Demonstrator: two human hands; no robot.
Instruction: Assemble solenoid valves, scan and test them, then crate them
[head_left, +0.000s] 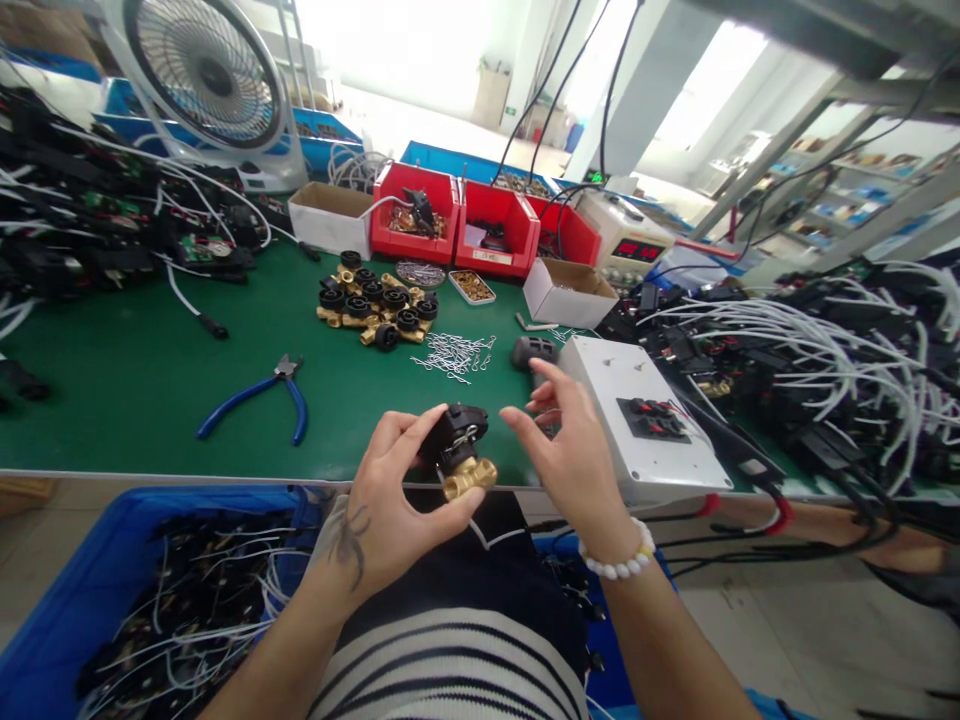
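My left hand (401,490) is closed around a brass valve (471,478) with a black plastic housing (459,430) on top, held over the table's front edge. A metal clip shows at the joint of housing and brass. A white cable hangs below it. To the right, my right hand (566,440) is open, fingers apart and curved, with nothing seen in it. Just beyond its fingertips lies a dark power screwdriver (534,350), partly hidden by the hand. Loose metal spring clips (454,355) lie in a pile ahead of both hands.
Blue-handled cutters (259,398) lie left on the green table (135,400). Brass valves with black caps (379,300) are grouped behind. Red bins (499,225) line the back. A white switch box (637,410) and cabled units stand right. A blue crate (45,640) sits below left.
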